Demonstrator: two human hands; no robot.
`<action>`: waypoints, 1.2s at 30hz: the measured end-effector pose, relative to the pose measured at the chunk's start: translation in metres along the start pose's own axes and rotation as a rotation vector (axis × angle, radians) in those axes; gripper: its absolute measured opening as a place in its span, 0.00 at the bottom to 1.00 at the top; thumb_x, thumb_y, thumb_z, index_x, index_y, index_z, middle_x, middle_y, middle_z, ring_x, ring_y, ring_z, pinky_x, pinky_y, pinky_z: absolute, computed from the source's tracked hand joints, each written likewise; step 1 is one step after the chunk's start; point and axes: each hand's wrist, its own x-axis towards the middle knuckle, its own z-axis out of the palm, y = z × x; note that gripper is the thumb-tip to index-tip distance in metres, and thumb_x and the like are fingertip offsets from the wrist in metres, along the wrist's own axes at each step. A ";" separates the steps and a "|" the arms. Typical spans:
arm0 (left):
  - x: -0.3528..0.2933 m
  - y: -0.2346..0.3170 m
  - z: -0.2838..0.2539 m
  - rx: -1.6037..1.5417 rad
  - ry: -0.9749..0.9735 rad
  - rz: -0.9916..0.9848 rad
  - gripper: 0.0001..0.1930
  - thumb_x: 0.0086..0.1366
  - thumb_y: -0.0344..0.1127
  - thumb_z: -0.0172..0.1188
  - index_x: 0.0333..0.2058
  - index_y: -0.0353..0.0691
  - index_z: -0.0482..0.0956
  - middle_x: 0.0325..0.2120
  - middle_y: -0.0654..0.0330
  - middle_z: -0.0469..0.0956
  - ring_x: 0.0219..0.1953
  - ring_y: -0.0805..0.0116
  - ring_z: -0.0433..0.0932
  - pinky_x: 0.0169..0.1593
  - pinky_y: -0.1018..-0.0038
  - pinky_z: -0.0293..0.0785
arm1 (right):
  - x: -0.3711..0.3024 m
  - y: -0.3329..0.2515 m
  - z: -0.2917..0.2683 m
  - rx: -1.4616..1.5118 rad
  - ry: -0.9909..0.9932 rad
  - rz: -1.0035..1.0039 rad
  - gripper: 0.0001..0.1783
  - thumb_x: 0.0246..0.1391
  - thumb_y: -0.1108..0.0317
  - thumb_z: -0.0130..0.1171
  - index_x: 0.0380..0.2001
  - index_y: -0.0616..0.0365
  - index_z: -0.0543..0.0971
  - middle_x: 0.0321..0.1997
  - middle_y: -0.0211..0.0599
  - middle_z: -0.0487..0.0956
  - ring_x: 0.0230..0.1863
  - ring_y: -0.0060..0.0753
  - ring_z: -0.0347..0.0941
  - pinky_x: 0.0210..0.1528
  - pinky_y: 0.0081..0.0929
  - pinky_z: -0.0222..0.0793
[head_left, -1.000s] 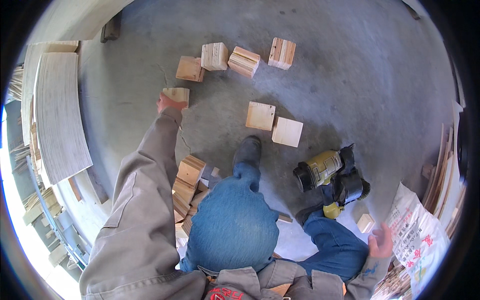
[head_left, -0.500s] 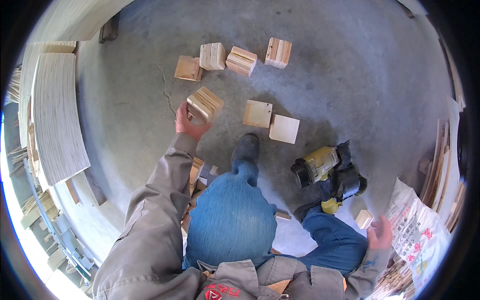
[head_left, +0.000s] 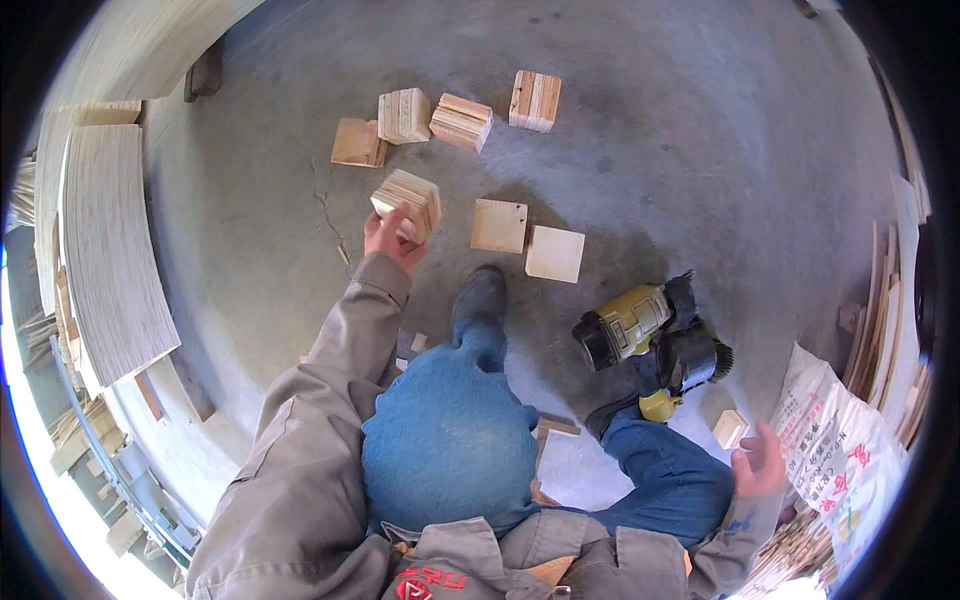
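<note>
Straight ahead, my left hand (head_left: 391, 238) grips the near side of a layered wooden block (head_left: 408, 195), with its fingers on the near face. Whether the block rests on the floor is hard to tell. At the lower right, my right hand (head_left: 760, 466) has its fingers loosely bent and apart, with nothing seen in it. Close beside it, a small pale wooden block (head_left: 730, 428) lies on the floor. Just right of my left hand's block are two more square blocks, a tan one (head_left: 499, 225) and a paler one (head_left: 555, 253).
Farther ahead stand a square block (head_left: 357, 142) and layered blocks (head_left: 404, 115), (head_left: 461, 122), (head_left: 535, 100). A yellow and black nail gun (head_left: 635, 322) lies right of my knee. Plywood sheets (head_left: 115, 240) stack up at left; a white printed sack (head_left: 840, 440) is at right.
The layered block has turned in my left hand, and my fingers now show across its near face. The view has shifted slightly. My right hand has barely moved.
</note>
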 end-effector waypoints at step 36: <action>0.063 0.088 0.129 1.582 -0.134 1.163 0.33 0.53 0.35 0.70 0.59 0.47 0.71 0.57 0.58 0.74 0.62 0.55 0.71 0.65 0.58 0.67 | -0.003 -0.015 -0.008 0.030 0.005 -0.138 0.34 0.48 0.78 0.64 0.61 0.68 0.71 0.41 0.47 0.80 0.30 0.27 0.78 0.36 0.24 0.77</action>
